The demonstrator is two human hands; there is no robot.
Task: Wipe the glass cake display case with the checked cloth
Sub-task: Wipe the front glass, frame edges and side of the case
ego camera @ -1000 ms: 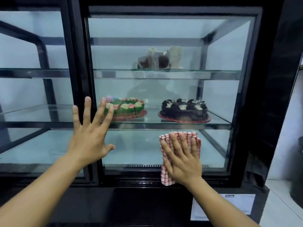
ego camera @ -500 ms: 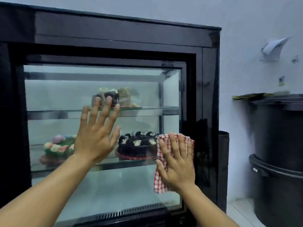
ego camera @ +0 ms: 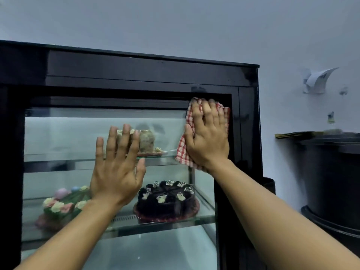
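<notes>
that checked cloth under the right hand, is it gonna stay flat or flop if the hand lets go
The checked cloth is probably floppy: its lower corner hangs loose below the right hand. It looks thin and light, moulding under the palm, so it would likely slide down the glass once released. Spread flat, it should glide easily when pushed.

A plain pale blue-grey wall [ego camera: 175,22] carries a curled white paper [ego camera: 316,80] above 1 large black plastic bin [ego camera: 335,180].
</notes>
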